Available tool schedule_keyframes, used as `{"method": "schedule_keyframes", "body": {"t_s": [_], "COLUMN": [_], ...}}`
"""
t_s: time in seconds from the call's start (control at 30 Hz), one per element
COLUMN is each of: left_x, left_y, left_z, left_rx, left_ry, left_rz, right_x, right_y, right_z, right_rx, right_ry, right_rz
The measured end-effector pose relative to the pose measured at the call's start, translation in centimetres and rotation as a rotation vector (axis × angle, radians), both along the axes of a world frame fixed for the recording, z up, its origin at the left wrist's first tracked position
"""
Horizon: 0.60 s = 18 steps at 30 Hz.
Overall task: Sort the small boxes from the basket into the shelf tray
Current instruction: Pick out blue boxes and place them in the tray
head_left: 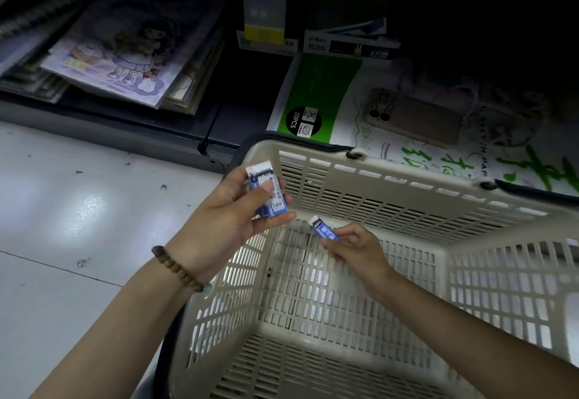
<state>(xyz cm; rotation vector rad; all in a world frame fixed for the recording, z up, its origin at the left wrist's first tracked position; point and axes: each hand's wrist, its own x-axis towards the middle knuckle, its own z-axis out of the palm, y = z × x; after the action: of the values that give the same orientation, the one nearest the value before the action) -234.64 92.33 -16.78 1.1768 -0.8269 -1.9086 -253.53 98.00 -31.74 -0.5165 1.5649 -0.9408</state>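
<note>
Person's leaning over a cream plastic basket [391,207] that sits on a white tiled floor [78,210], both hands up by its far-left corner. L hand [232,213], w/ a wooden bead bracelet [177,268] on the wrist, holds a small stack of blue-and-white boxes [269,193] just over the rim, thumb pressed across the front, other fingers curled behind. R hand [354,248] is over the basket's mouth, its fingers [343,235] pinching a single small box [324,230] by one end, the free end tilted up toward the stack; near it, but apart. Behind the basket there's a low dark shelf [125,129]: cartoon-cover notebooks [125,50] on the left, green-and-white paper packs [316,91] on the right w/ a phone [413,118] lying on top.
</note>
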Motion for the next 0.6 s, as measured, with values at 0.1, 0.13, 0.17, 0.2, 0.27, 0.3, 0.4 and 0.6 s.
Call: {"method": "schedule_keyframes", "body": {"t_s": [0.1,0.13,0.17,0.2,0.27,0.3,0.4,0.6], "left_x": [-2.1,-2.8,-3.6,-4.4,-5.9,-6.6,-8.7,-10.6], "left_y": [0.3,0.4,0.5,0.7,1.2,1.5,2.4,3.3], "left_z": [0.7,1.1,1.6,2.2,3.6,4.4,7.3,13.6], "left_rx": [0.089,0.123,0.148,0.165,0.185,0.188,0.119,-0.131], "left_ry": [0.041,0.057,0.064,0.065,0.095,0.124,0.177,0.078], "left_rz": [-0.007,-0.013,-0.029,-0.056,-0.125,-0.158,-0.282,-0.357], "right_x": [-2.8,-3.6,-4.5,-5.3,-6.5,-6.9,-7.3,-6.3], "right_y": [1.7,2.2,2.7,3.0,3.5,3.7,3.9,4.8], "right_z": [5.7,7.8,9.9,11.9,15.7,17.4,21.9,28.8], "right_rx": [-0.028,-0.048,-0.072,-0.097,-0.152,-0.183,-0.264,-0.348], "right_ry": [-0.201,-0.243,-0.264,-0.268,-0.26,-0.253,-0.19,-0.062], "right_rz": [0.016,0.031,0.04,0.035,-0.006,-0.025,-0.026,-0.079]}}
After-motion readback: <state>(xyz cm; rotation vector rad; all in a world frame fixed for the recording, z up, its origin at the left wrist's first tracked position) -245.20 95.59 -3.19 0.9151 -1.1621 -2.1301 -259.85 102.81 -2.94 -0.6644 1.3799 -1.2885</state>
